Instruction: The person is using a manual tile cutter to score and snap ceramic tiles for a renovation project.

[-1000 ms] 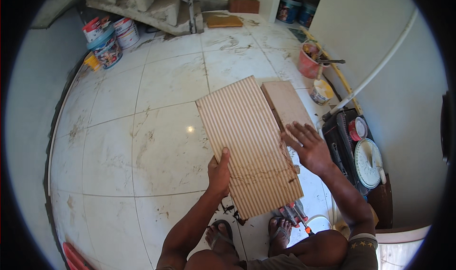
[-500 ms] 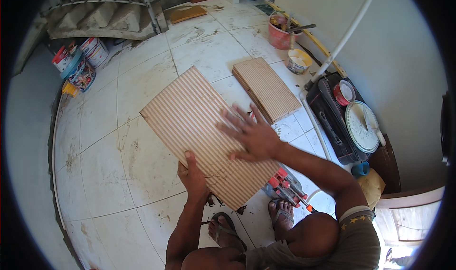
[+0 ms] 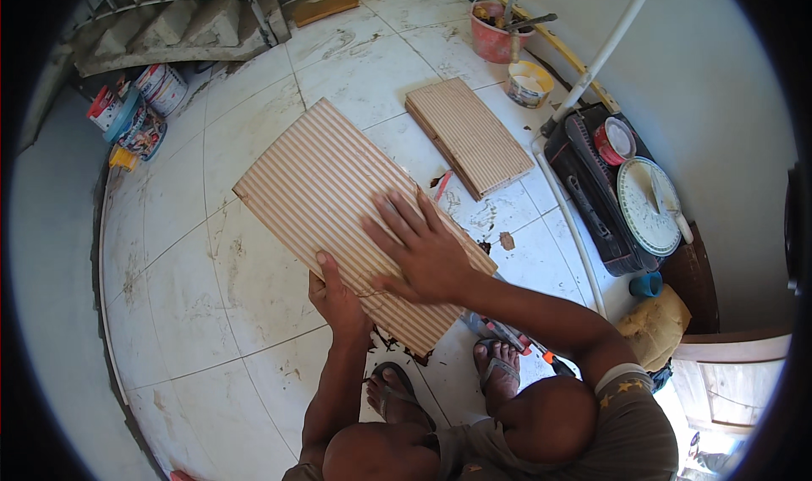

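A rectangular tile [image 3: 313, 168] with brown and whitish ribbed stripes lies slantwise in front of me, above the floor. My left hand [image 3: 338, 299] grips its lower left edge, thumb on top and the other fingers hidden underneath. Flat on the striped face rests my right hand [image 3: 423, 253], its fingers spread. Beyond it, a stack of similar striped tiles [image 3: 474, 134] sits on the floor. A red-and-grey tool with an orange-and-black end [image 3: 554, 363] is mostly covered by the tile and my right forearm.
Along the right wall are a red bucket [image 3: 495, 41] of tools, a yellow-rimmed tub [image 3: 529, 85], a white pipe [image 3: 579, 244] and a black case [image 3: 575, 189] bearing a round lid [image 3: 647, 202]. Paint buckets [image 3: 139, 130] stand at left, below concrete steps [image 3: 169, 37]. Dark scraps lie near my feet.
The tile has shifted a little to the left and away from me. My right hand, blurred before, has slid left and toward me across its face. My left hand keeps its hold.
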Demonstrator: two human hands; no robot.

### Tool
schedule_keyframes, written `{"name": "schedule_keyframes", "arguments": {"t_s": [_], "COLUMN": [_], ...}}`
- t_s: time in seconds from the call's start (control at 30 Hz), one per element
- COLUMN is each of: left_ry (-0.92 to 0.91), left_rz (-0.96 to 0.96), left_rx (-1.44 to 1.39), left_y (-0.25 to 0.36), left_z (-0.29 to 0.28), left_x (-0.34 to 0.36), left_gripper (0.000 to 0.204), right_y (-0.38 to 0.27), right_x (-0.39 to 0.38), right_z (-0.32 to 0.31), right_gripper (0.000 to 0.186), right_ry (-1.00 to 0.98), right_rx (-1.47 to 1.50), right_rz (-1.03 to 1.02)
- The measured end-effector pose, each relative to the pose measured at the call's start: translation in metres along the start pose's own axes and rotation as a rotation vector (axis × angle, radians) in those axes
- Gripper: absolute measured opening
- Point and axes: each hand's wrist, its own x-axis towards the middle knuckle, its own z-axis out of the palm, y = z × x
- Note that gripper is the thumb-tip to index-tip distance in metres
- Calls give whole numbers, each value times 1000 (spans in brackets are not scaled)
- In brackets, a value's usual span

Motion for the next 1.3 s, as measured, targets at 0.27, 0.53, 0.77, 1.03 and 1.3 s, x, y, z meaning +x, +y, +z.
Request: {"name": "schedule_keyframes", "arguments": {"t_s": [0.27,0.53,0.77,1.03,1.3], "left_ry": [231,280,255,162,180], "left_rz": [-36,-236,-292,-352,-423], "left_rx": [117,98,242,180,87], "left_y": [-31,-94,-134,-170,-206], "left_z": [-101,-160,-137,-88,-41], "left_x": [46,14,11,42,55], "left_gripper": [63,73,64,64,63], "right_y": [67,103,113,136,159], "right_x": [-180,-199,-173,-166,-151], "right_z": [26,43,62,97,124], "right_gripper": [74,53,44,41,44], "right_ry": [-46,46,57,59,-68], "right_rx": [-2,234,372,602,627], "right_rz": [729,655,570,787,883]}}
